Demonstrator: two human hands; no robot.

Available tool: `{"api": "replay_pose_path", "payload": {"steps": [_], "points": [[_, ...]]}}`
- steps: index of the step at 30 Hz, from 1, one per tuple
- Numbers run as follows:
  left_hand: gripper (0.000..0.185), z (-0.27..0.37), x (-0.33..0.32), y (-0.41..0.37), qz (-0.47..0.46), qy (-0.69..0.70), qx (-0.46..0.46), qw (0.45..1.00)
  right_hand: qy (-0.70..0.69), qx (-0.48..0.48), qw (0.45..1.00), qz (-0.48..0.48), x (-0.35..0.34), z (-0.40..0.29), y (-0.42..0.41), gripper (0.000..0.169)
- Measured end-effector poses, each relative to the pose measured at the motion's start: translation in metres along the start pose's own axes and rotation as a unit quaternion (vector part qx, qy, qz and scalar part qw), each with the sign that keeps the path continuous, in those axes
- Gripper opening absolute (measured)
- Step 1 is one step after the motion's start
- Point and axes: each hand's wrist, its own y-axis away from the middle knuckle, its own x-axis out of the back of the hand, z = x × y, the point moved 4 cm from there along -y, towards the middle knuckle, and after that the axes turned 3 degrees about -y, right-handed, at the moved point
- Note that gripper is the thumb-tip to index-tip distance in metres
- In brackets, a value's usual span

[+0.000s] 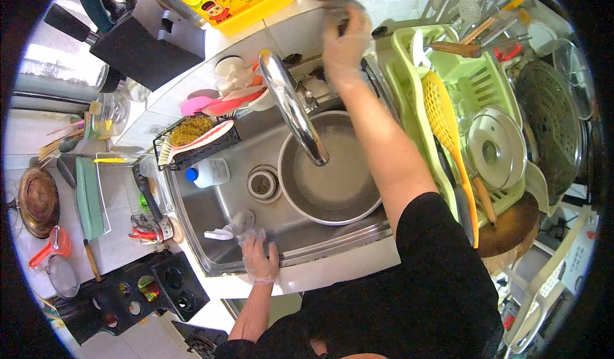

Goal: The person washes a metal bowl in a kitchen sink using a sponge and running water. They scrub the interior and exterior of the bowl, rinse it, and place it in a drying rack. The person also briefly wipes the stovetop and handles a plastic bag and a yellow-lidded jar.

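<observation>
My right hand point(346, 45), in a thin clear glove, reaches past the faucet to the ledge behind the sink; its fingers are blurred around something dark that I cannot make out, just below a brownish pot. At the sink's front rim rests my left hand point(259, 258), gloved too, its fingers spread near a small clear container point(243, 221) and a white crumpled piece point(219, 234). Under the chrome faucet point(292, 107) stands a round metal pan point(331, 167) with cloudy water. A white bottle with a blue cap point(212, 172) lies left of the drain point(263, 184).
A green dish rack point(407, 105) with a yellow slotted spatula point(440, 114) and pot lids borders the sink on the right. Behind stand a knife block point(144, 40) and a yellow jug point(240, 1). A black wire caddy point(196, 143) holds brushes at the left back.
</observation>
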Motion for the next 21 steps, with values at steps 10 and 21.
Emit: {"api": "replay_pose_path", "payload": {"steps": [10,21], "points": [[0.027,-0.003,-0.004,-0.003,-0.025,-0.002,-0.007,1.000,0.037,0.271,0.910,-0.310,-0.004,0.019,0.043,0.031],[0.024,0.000,-0.004,-0.006,-0.025,0.007,-0.007,1.000,0.026,0.235,0.934,-0.267,-0.016,-0.001,0.030,0.027]]}}
